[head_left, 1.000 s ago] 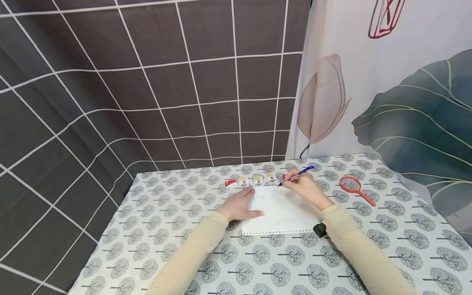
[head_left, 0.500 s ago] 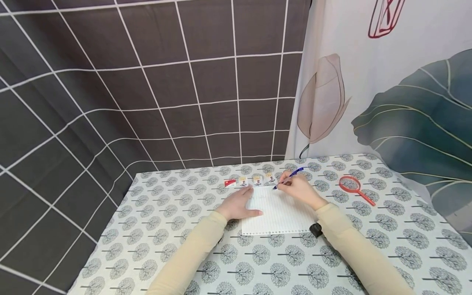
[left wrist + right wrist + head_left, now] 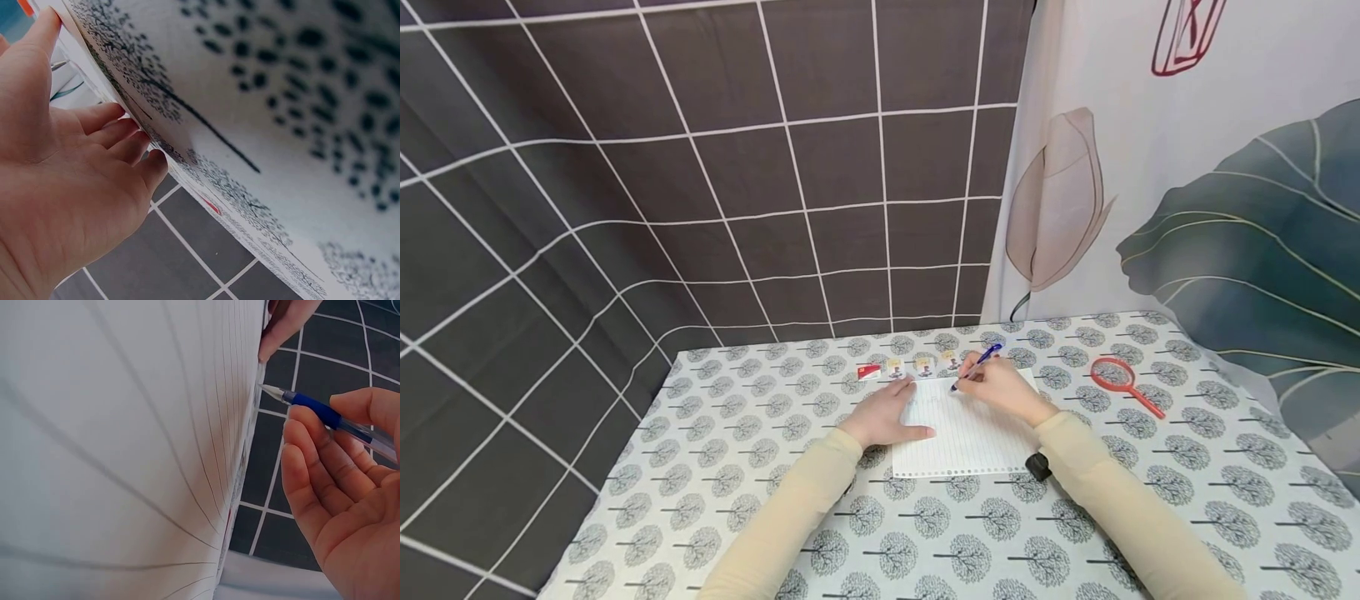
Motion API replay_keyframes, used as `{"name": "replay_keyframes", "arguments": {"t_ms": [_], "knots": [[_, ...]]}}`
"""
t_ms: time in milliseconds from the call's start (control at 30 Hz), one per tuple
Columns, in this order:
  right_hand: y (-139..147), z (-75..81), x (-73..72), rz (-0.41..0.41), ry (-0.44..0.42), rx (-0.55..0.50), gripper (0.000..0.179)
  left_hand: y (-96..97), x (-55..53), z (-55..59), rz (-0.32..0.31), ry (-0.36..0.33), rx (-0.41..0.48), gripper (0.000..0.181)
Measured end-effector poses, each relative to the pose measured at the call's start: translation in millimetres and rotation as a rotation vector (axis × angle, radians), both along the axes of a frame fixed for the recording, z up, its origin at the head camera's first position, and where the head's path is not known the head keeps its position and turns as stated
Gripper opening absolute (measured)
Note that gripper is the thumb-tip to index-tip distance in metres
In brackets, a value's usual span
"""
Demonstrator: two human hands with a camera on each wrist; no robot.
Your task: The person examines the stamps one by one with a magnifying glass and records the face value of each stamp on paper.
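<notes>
A sheet of lined paper [image 3: 962, 446] with punched holes along its near edge lies on the table. My left hand [image 3: 886, 415] rests over its left edge, fingers extended and thumb spread onto the sheet. In my right hand [image 3: 1002, 388] a blue pen [image 3: 990, 353] is pinched between thumb and fingers, slanting down to the upper part of the sheet. The right wrist view shows the pen [image 3: 319, 411] with its tip at the paper's surface. Faint marks, too small to read, sit near the top left of the sheet.
Beyond the paper stand a red-and-white card [image 3: 868, 372] and several small picture cards [image 3: 923, 367] in a row. A red magnifying glass [image 3: 1147, 406] lies at the right on the tree-patterned tablecloth [image 3: 745, 458]. Dark checked cloth [image 3: 842, 167] hangs behind.
My right hand has moved left and slightly nearer across the paper, bringing the pen tip from the sheet's top edge onto its upper part. The left hand stays in place.
</notes>
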State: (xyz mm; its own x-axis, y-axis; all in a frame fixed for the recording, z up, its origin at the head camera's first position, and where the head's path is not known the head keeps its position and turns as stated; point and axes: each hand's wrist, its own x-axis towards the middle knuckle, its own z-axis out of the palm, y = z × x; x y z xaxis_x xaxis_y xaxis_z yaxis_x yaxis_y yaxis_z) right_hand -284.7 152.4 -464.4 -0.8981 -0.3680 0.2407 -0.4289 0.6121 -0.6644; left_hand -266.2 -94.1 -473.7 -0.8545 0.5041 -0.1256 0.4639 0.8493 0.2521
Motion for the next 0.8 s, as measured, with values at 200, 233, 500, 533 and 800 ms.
{"name": "replay_keyframes", "arguments": {"t_ms": [200, 233, 500, 533, 800], "knots": [[-2.6, 1.3, 0.1, 0.031, 0.02, -0.016, 0.008, 0.5, 1.2, 1.9, 0.0, -0.003, 0.005, 0.1], [-3.1, 1.5, 0.1, 0.032, 0.019, -0.013, 0.008, 0.6, 1.4, 2.1, 0.0, -0.005, 0.005, 0.1], [-6.3, 3.1, 0.4, 0.039, 0.006, -0.01, 0.007, 0.5, 1.7, 2.5, 0.004, -0.003, -0.011, 0.1], [-6.6, 3.2, 0.7, 0.045, -0.003, -0.011, 0.007, 0.4, 1.6, 2.3, 0.004, -0.003, -0.011, 0.1], [-7.5, 0.5, 0.8, 0.073, -0.011, 0.016, 0.003, 0.2, 1.1, 1.0, 0.007, -0.006, -0.006, 0.101]]}}
